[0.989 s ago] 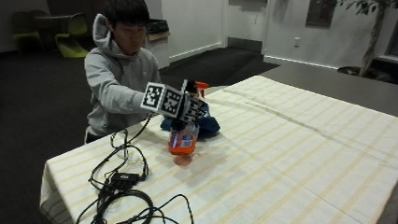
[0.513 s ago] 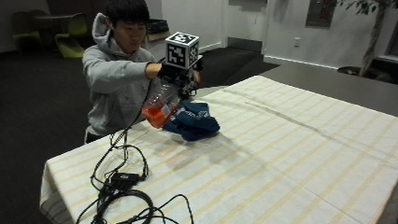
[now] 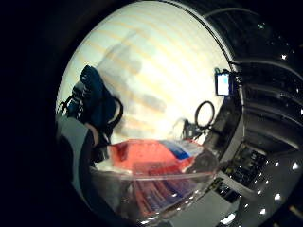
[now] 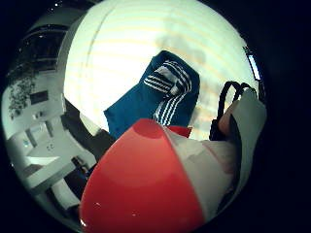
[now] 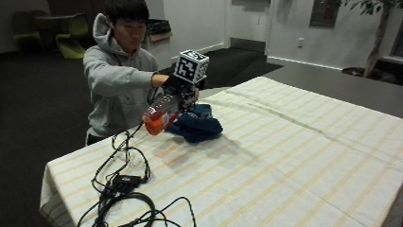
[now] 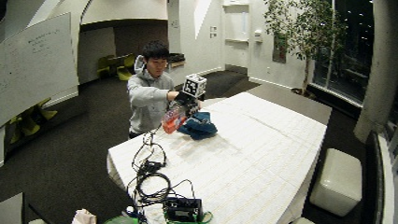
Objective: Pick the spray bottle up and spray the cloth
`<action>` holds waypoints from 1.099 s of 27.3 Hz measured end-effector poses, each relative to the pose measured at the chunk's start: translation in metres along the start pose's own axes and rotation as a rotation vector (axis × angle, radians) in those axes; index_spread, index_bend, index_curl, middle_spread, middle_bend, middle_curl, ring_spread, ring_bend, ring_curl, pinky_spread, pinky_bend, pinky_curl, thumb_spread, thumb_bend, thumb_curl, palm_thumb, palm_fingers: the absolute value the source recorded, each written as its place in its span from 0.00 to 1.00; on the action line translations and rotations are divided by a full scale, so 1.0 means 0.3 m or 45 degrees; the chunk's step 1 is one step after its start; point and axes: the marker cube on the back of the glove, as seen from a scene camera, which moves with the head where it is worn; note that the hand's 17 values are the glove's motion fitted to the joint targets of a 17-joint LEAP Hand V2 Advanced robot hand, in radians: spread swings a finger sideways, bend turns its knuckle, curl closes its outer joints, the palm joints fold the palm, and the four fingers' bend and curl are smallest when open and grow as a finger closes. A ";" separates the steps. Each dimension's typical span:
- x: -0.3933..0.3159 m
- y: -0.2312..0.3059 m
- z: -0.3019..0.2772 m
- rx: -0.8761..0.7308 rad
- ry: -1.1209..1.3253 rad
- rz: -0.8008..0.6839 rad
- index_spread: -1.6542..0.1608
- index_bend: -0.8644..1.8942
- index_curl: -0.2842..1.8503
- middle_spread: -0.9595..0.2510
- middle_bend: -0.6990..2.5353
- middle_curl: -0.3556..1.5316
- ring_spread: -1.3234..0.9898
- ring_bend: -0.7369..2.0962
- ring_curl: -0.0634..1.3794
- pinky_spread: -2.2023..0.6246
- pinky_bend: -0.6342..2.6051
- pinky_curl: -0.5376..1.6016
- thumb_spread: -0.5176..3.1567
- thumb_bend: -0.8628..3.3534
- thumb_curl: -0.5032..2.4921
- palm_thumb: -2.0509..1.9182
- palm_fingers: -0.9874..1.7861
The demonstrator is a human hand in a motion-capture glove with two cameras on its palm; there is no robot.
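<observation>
A clear spray bottle (image 5: 159,115) with orange liquid hangs tilted in the air above the table, base toward the near left. My gloved right hand (image 5: 178,86) grips its top end. The bottle (image 6: 173,119) fills much of both palm views (image 4: 146,184) (image 3: 151,163). A crumpled dark blue cloth (image 5: 197,124) with white stripes lies on the striped tablecloth just right of and below the bottle (image 4: 160,97) (image 3: 94,101) (image 6: 199,127).
Black cables (image 5: 123,184) and a small black box (image 5: 126,180) sprawl over the table's near left corner. More gear (image 6: 181,209) sits at the near table edge. The cream striped tablecloth (image 5: 302,156) stretches wide to the right.
The bottle has risen from the table surface to mid-air beside the cloth, gripped by my hand, and now hangs tilted; in the last half second it barely shifted.
</observation>
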 end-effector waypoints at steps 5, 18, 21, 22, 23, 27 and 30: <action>-0.005 0.019 -0.035 0.023 -0.003 0.006 0.80 0.48 0.36 0.70 0.41 0.45 0.50 0.47 0.35 0.68 0.31 0.42 0.15 0.20 0.39 0.76 0.86; -0.031 0.029 -0.078 0.030 0.005 0.000 0.80 0.48 0.36 0.70 0.41 0.45 0.50 0.47 0.36 0.68 0.31 0.42 0.15 0.20 0.40 0.76 0.86; -0.044 0.011 -0.026 -0.001 -0.037 -0.014 0.80 0.48 0.37 0.71 0.41 0.45 0.50 0.47 0.36 0.68 0.31 0.42 0.15 0.20 0.40 0.76 0.86; -0.048 0.005 -0.015 -0.006 -0.065 -0.023 0.80 0.48 0.37 0.71 0.41 0.45 0.50 0.47 0.36 0.68 0.31 0.42 0.15 0.20 0.40 0.75 0.86; -0.055 0.002 -0.009 -0.006 -0.103 -0.036 0.80 0.48 0.37 0.71 0.41 0.45 0.50 0.47 0.36 0.68 0.31 0.42 0.15 0.20 0.40 0.75 0.86; -0.130 0.022 -0.056 0.050 -0.338 -0.145 0.80 0.48 0.37 0.71 0.41 0.45 0.50 0.47 0.36 0.68 0.31 0.42 0.15 0.20 0.40 0.75 0.86; -0.213 0.048 -0.152 0.157 -0.568 -0.245 0.80 0.48 0.37 0.71 0.41 0.45 0.50 0.47 0.36 0.68 0.31 0.42 0.14 0.20 0.40 0.75 0.86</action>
